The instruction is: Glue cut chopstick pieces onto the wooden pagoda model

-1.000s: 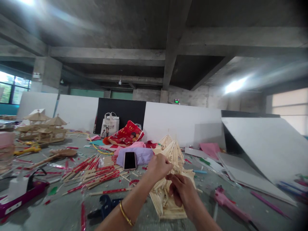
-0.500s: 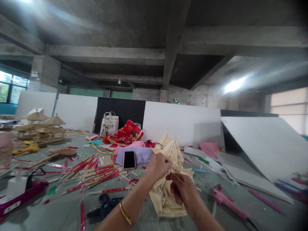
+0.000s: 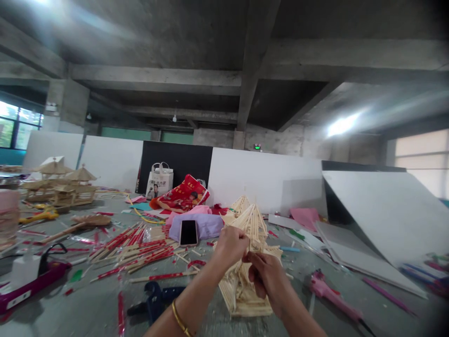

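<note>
A pagoda-like model of pale wooden sticks (image 3: 257, 217) stands in front of me, with pointed roofs and a flat slatted base. Over its near part, my left hand (image 3: 233, 241) is closed, thumb and fingers pinched together. Just below and to the right, my right hand (image 3: 268, 274) is also closed in a pinch, its fingertips almost meeting those of the left. Whatever the fingertips hold is too small and too covered to make out. Both hands hide the middle of the model. A gold bangle (image 3: 180, 319) circles my left wrist.
Red-and-pale sticks (image 3: 140, 250) lie scattered left, beside a phone (image 3: 188, 233) on purple cloth. Dark blue clamp (image 3: 154, 299) sits near my left forearm. A pink glue gun (image 3: 333, 297) lies right, near white boards (image 3: 358, 252). Two finished pavilion models (image 3: 72, 187) stand far left.
Both hands stay pinched at nearly the same spot over the stick model. My left hand and forearm have shifted very slightly downward; the view has barely moved.
</note>
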